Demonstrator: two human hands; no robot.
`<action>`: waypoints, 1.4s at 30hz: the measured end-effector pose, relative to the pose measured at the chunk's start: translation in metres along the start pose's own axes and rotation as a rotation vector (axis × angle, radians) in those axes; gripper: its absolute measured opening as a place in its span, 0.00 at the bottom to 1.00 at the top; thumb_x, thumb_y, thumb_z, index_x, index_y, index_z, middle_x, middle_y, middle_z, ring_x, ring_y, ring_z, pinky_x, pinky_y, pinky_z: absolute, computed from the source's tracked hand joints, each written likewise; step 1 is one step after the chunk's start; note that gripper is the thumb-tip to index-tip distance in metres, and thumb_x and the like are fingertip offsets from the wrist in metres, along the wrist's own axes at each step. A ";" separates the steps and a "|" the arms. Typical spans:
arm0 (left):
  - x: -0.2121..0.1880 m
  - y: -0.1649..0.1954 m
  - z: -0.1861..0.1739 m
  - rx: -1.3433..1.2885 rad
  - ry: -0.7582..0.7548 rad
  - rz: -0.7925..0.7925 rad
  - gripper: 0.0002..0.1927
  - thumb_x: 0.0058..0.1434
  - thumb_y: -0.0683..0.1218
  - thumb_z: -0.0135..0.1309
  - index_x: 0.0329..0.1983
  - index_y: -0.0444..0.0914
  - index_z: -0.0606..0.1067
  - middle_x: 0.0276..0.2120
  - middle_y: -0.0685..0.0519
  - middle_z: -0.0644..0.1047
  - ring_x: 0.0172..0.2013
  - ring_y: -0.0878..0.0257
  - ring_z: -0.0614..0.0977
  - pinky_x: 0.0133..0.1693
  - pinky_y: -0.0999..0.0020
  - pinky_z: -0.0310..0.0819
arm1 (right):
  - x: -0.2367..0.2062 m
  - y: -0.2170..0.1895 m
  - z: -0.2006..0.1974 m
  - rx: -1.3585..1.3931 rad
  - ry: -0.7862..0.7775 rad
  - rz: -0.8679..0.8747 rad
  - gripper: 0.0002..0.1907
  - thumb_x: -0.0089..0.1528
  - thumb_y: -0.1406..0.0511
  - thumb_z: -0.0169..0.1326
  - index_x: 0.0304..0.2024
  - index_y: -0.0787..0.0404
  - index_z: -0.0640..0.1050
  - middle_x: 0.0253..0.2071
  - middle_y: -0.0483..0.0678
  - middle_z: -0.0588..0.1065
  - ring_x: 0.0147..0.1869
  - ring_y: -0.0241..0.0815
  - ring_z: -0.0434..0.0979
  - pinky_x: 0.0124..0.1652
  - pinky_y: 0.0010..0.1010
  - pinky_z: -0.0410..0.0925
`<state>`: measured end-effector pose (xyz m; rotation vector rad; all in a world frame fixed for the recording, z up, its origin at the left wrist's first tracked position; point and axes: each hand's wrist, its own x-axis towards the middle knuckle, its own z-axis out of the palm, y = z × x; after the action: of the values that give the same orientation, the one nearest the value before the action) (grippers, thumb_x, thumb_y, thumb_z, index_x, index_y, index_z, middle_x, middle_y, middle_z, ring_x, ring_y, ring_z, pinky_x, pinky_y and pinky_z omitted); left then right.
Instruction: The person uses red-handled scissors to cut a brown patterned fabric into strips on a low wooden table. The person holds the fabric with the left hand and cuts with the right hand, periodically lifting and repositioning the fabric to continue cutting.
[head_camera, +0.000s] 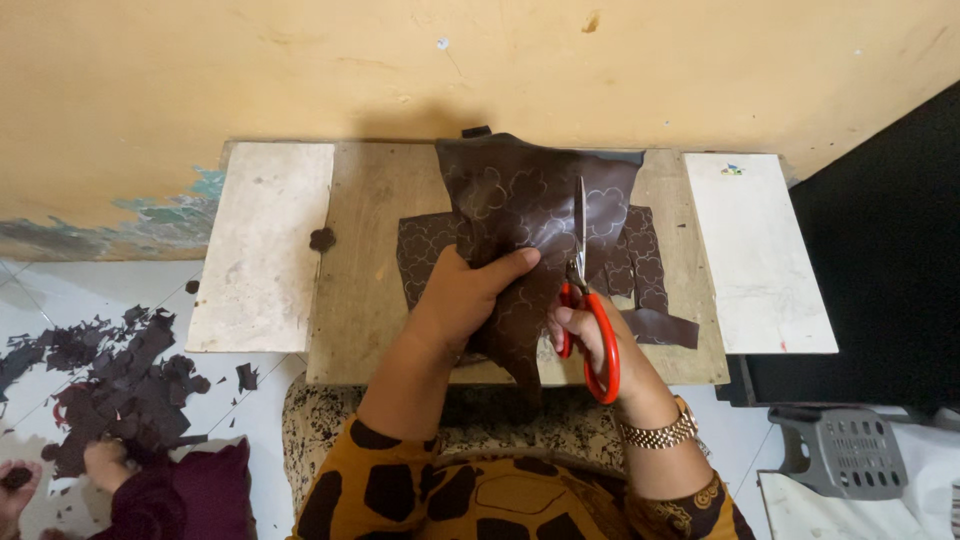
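**A:** What does the left hand (462, 295) hold?

**B:** It grips a dark brown leather sheet (530, 205) marked with pale flower outlines. The thumb lies across the front of the sheet and the other fingers are curled behind it, closed on the material. The sheet stands lifted above a low wooden table (365, 270), its upper edge near the yellow wall (300, 70).

**A:** And the right hand (590, 335)?

**B:** Its fingers are through the loops of red-handled scissors (585, 300), closed around the handles. The blades point upward into the sheet and look narrow, close together, with the steel lying against the leather. A gold wristwatch (660, 432) sits on that wrist.

**A:** What lies under the sheet?

**B:** More of the same patterned leather (425, 250) lies flat on the table, partly cut away at the right. One small flower-shaped cutout (321, 238) rests near the table's left side, just beside a pale board (262, 245). A second pale board (758, 250) lies at the right end.

**A:** Anything on the floor?

**B:** A heap of dark leather scraps (115, 385) spreads over white tiles at the left, where another person's hand (103, 460) touches them. A grey plastic stool (840, 450) stands at the right.
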<state>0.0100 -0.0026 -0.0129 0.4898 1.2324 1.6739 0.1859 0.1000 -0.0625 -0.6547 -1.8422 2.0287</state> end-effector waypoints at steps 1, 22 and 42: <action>0.000 0.000 -0.001 0.012 0.001 0.010 0.17 0.58 0.43 0.62 0.48 0.28 0.78 0.40 0.47 0.82 0.38 0.60 0.83 0.40 0.65 0.80 | -0.001 0.000 0.000 -0.026 0.003 0.000 0.13 0.63 0.61 0.47 0.27 0.61 0.70 0.24 0.45 0.68 0.30 0.38 0.69 0.34 0.29 0.66; -0.002 -0.002 -0.003 -0.017 -0.008 -0.014 0.15 0.58 0.43 0.61 0.47 0.30 0.79 0.39 0.48 0.82 0.38 0.60 0.83 0.41 0.65 0.78 | -0.004 -0.005 0.003 0.006 -0.008 -0.003 0.14 0.63 0.57 0.48 0.29 0.60 0.69 0.26 0.44 0.67 0.32 0.37 0.66 0.35 0.29 0.63; 0.002 -0.012 0.009 -0.235 -0.015 -0.026 0.19 0.59 0.42 0.60 0.52 0.30 0.76 0.43 0.46 0.81 0.41 0.58 0.83 0.43 0.62 0.80 | 0.008 0.012 0.016 0.183 0.243 0.087 0.08 0.65 0.66 0.44 0.31 0.62 0.68 0.23 0.44 0.65 0.22 0.35 0.63 0.23 0.27 0.59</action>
<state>0.0220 0.0038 -0.0203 0.3402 1.0113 1.7623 0.1715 0.0894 -0.0746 -0.8973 -1.4959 2.0383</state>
